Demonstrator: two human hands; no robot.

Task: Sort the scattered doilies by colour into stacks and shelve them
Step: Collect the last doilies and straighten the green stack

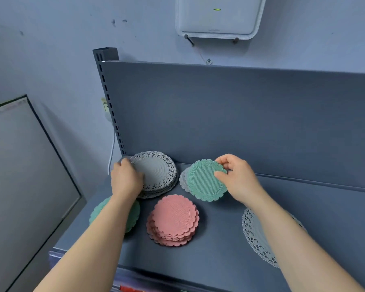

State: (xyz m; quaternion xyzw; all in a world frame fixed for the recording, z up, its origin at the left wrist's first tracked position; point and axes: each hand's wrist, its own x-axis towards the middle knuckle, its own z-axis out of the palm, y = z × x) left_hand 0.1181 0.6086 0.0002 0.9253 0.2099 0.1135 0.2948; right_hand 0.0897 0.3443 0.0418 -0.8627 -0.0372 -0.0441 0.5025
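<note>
Grey shelf (219, 239): right hand (238, 178) pinches green doily (204, 180); left hand (124, 178) fingers on grey stack (156, 173), hold unclear; green stack (95, 209) half-hidden.

It looked like a shop or stockroom: a grey metal shelf (219, 239) with a slotted upright (109, 106) and back panel (240, 114) stood against a scuffed wall (51, 49).

LIGHT: diffuse, moderate, cool blue cast | SHADOW: soft, faint, beneath pink stack (173, 241) on shelf (219, 249) | DISTORTION: wide-angle bowing of back panel (240, 114) top edge, slotted post (103, 79) leaning | FOCUS: centre sharp, frame edges slightly soft
</note>
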